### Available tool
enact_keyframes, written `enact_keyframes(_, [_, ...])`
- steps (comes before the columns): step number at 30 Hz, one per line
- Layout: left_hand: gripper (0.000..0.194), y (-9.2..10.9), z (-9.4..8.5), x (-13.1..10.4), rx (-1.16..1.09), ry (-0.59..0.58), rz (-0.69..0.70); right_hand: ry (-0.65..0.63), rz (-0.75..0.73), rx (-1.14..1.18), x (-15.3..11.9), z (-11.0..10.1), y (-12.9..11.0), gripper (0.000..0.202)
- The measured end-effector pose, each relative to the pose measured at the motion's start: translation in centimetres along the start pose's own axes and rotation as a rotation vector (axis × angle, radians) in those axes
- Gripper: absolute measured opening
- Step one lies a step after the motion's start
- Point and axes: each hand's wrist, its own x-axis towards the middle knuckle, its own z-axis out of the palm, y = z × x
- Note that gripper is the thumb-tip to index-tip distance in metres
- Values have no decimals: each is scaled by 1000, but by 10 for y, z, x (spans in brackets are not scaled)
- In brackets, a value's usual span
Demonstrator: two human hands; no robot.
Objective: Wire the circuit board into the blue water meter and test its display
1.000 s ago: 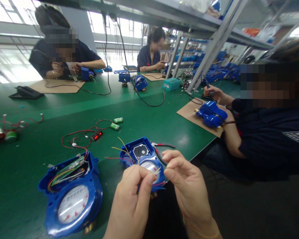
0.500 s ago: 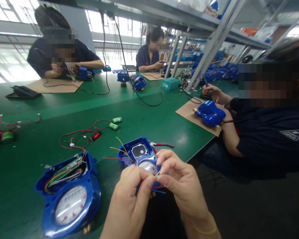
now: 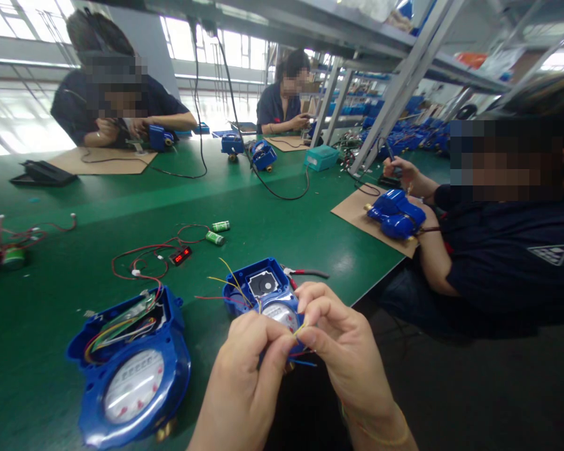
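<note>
Both my hands pinch a thin yellow wire point(image 3: 299, 328) between thumb and fingertips. My left hand point(image 3: 249, 369) has it from the left, and my right hand point(image 3: 345, 347) from the right, fingertips nearly touching. Behind them lies a blue water meter point(image 3: 237, 291) with its box part uncovered, partly hidden by my hands. Loose yellow and red wires stick out of it to the left, and the end of a blue wire point(image 3: 305, 362) shows below my fingers. A second open blue water meter point(image 3: 176, 376), with a circuit board and wires inside, rests on the left.
A small red-digit display point(image 3: 180, 255) is wired to the left meter, near green batteries point(image 3: 215, 238). Red-handled pliers point(image 3: 305, 272) lie behind the nearer meter. Co-workers sit at the far side and right, one beside a blue meter point(image 3: 395, 213). A metal shelf post point(image 3: 399, 88) rises at right.
The display's digits have changed. My fingers have shifted very slightly on the yellow wire; the meters have stayed in place.
</note>
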Motion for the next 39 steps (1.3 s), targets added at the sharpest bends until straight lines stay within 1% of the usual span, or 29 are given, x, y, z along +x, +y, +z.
enact_keyframes(1, [28, 0, 0, 0, -1, 0, -2, 32, -11, 14, 0, -1, 1, 19])
enact_keyframes(4, [28, -1, 0, -1, -7, 5, -31, 188, -74, 56, 3, -5, 3, 17])
enact_keyframes(5, [28, -1, 0, -2, -11, 4, -41, 223, -94, 60, 4, -7, 4, 16])
enact_keyframes(6, [28, -2, -1, -2, -14, 0, -47, 228, -103, 55, 4, -8, 4, 16])
enact_keyframes(11, [28, -1, -1, -2, -10, 7, -31, 43, -34, 28, 4, -11, 4, 11])
enact_keyframes(14, [27, 0, 0, -1, 1, 7, -24, -2, -26, 32, 3, -11, 2, 14])
enact_keyframes(17, [28, 0, 0, -1, 10, 5, -20, -42, -20, 19, 4, -11, -2, 10])
enact_keyframes(23, [27, -1, 1, -2, 26, 4, -2, -80, -25, -58, 6, -7, -8, 20])
enact_keyframes(26, [28, -1, 0, -2, 19, 2, -10, -38, -84, -91, 6, -5, -8, 17])
enact_keyframes(29, [28, -1, 0, -3, 12, 1, -24, -9, -130, -52, 7, -7, -6, 18])
enact_keyframes(32, [27, 0, 0, -2, 12, 3, -28, -63, -97, -27, 7, -11, -3, 14])
enact_keyframes(34, [27, 0, 0, -2, 8, 4, -18, -101, -56, -39, 7, -13, -3, 16])
enact_keyframes(36, [27, 0, 1, -2, 6, 16, -4, -118, -34, -54, 7, -13, -4, 14])
enact_keyframes(39, [26, 0, 1, -2, 12, 29, 10, -130, -35, -74, 6, -10, -6, 19])
